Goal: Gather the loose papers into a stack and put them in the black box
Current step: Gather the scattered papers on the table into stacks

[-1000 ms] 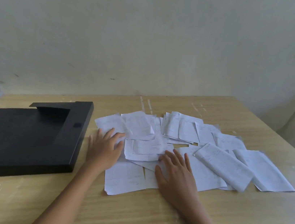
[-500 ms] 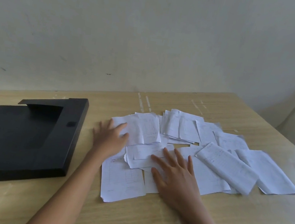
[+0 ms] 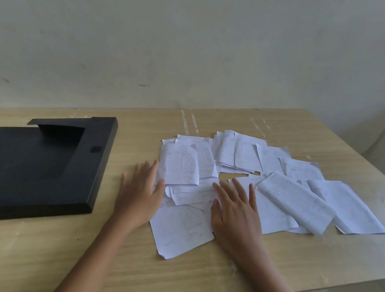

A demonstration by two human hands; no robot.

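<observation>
Loose white printed papers [image 3: 265, 183] lie scattered and overlapping on the pale wooden table [image 3: 119, 271], no stack formed. Left hand [image 3: 139, 194] and right hand [image 3: 234, 213] press flat on the near sheets, fingers spread, gripping nothing. Flat black box [image 3: 28, 164] (just left) holds no paper; gathering has barely begun.
</observation>
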